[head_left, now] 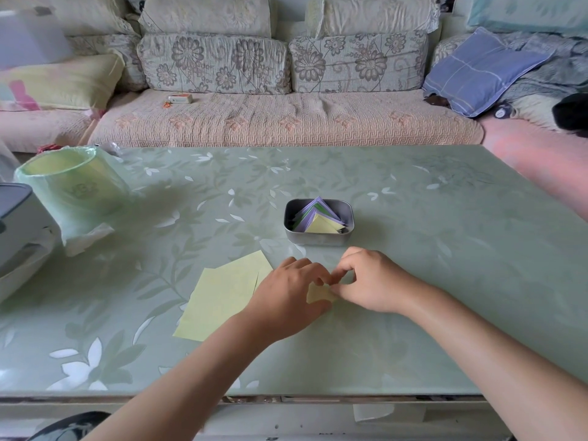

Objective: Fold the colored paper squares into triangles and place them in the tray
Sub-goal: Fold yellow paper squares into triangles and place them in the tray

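A small yellow paper piece (pixel 319 294) lies on the green table between both hands. My left hand (pixel 288 294) covers its left part, fingers curled onto it. My right hand (pixel 372 280) pinches its upper edge with thumb and fingertips. Most of the piece is hidden under the hands. To the left lie larger pale yellow paper sheets (pixel 222 297), overlapping. Just beyond the hands stands a small metal tray (pixel 318 238) holding several folded purple, green and yellow triangles (pixel 321 226).
A green plastic-wrapped roll (pixel 73 189) stands at the table's far left, beside a grey-white appliance (pixel 19 224). A sofa (pixel 280 119) with cushions runs behind the table. The table's front edge (pixel 318 396) is close to me.
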Demonstrator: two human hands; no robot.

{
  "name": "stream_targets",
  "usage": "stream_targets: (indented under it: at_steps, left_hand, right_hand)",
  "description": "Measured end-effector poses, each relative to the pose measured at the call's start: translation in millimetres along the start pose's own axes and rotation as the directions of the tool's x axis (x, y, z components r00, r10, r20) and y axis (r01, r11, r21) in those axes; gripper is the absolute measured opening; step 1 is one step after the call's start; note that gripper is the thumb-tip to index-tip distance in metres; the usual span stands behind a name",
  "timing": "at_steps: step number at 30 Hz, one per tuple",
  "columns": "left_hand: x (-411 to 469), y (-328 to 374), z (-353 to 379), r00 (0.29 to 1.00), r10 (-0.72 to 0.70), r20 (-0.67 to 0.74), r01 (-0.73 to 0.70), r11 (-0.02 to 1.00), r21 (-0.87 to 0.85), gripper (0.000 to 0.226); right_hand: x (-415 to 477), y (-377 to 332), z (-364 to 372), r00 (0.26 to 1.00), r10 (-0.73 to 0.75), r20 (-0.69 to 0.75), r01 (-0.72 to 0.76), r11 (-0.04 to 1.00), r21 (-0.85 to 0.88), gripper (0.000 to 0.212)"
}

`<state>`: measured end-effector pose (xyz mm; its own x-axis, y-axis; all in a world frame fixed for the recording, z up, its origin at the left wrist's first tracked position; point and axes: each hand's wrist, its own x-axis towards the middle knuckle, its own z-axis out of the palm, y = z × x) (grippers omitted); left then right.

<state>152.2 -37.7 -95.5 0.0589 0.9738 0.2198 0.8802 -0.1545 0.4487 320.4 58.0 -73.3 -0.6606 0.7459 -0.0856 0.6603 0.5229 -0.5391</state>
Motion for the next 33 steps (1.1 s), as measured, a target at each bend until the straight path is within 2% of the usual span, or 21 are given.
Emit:
stream_targets:
  at_steps: [6,9,12,14,16,18,19,22,24,27,31,33]
  left_hand:
    - [0.1,-3.0,-0.5,0.999,0.020,-0.036,-0.021,0.999,-0.047,0.038]
    - [-0.2,-7.2,-4.3,0.990,0.096,-0.103,-0.089,0.993,0.073,0.052]
    - [0.1,-11.5,-12.1,0.971,0.192,-0.142,-0.163,0.967,0.194,0.065]
    - [1.9,-14.2,-16.6,0.960,0.224,-0.170,-0.183,0.956,0.227,0.054]
    - [3.0,-15.7,-19.6,0.945,0.230,-0.231,-0.190,0.964,0.185,0.028]
    - [3.4,-13.1,-22.6,0.942,0.175,-0.285,-0.145,0.982,0.123,0.010]
    - [2.7,-10.1,-24.0,0.953,0.098,-0.287,-0.083,0.995,0.064,0.007]
    - [2.7,-5.5,-24.1,0.974,-0.135,-0.183,0.108,0.983,-0.151,0.007]
    - [3.5,-4.1,-23.5,0.975,-0.191,-0.113,0.155,0.951,-0.266,0.007]
    - [5.0,0.1,-27.0,0.963,-0.269,-0.013,0.236,0.867,-0.440,0.007]
    - [7.2,4.5,-32.3,0.940,-0.338,0.051,0.304,0.761,-0.572,0.010]
    - [7.1,4.3,-33.2,0.933,-0.357,0.045,0.315,0.750,-0.582,0.013]
  right_hand:
    - [-5.4,-7.5,-1.9,0.999,0.043,0.033,-0.045,0.997,0.055,0.007]
    - [-4.5,-8.7,-6.6,0.994,0.088,0.066,-0.101,0.971,0.216,0.008]
    - [-3.7,-9.6,-10.8,0.991,0.112,0.076,-0.133,0.900,0.414,0.002]
    - [-2.4,-9.8,-14.8,0.989,0.131,0.075,-0.151,0.862,0.484,0.009]
    - [-1.5,-9.7,-18.8,0.987,0.129,0.099,-0.162,0.831,0.532,0.016]
    - [-1.0,-9.4,-20.0,0.987,0.123,0.105,-0.161,0.810,0.563,0.014]
    - [-1.2,-9.4,-19.4,0.988,0.123,0.088,-0.151,0.811,0.565,0.012]
    - [-1.9,-10.7,-15.6,0.997,0.073,-0.018,-0.052,0.837,0.545,0.009]
    - [-2.3,-12.7,-14.2,0.998,0.018,-0.061,0.016,0.855,0.519,0.003]
    - [-1.8,-14.3,-12.8,0.997,-0.003,-0.076,0.039,0.883,0.468,0.011]
    - [-0.6,-15.2,-14.7,0.996,0.016,-0.085,0.024,0.887,0.460,0.015]
    - [-1.2,-16.0,-15.7,0.996,0.012,-0.086,0.029,0.886,0.462,0.014]
